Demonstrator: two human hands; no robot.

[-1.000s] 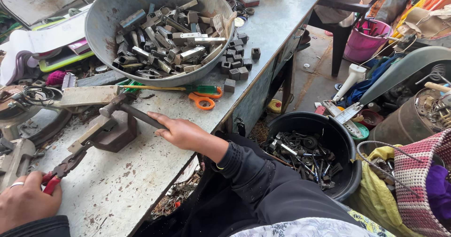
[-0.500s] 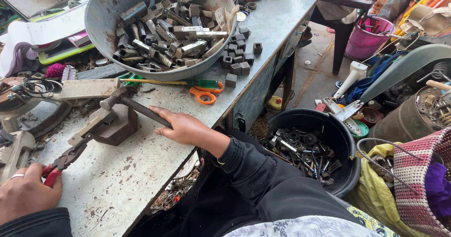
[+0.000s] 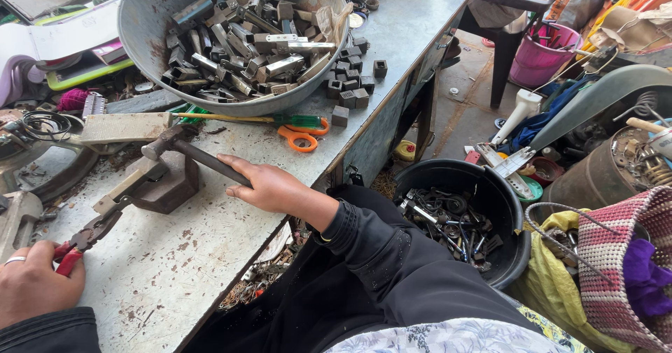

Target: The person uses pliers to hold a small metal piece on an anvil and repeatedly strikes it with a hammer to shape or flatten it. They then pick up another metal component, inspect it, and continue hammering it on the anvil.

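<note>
My right hand grips the dark handle of a hammer, whose head rests near a metal strip lying on a small steel block. My left hand, with a ring on one finger, is closed around the red handles of pliers. The pliers' jaws clamp the near end of the strip. Both hands rest low on the scratched grey workbench.
A big grey metal basin of metal scrap pieces stands at the back, with small dark blocks beside it. Orange-handled scissors and a green-handled screwdriver lie nearby. A black bucket of metal parts sits on the floor at right.
The hammer and my right hand have come down slightly toward the block. The left hand holds the pliers in the same place.
</note>
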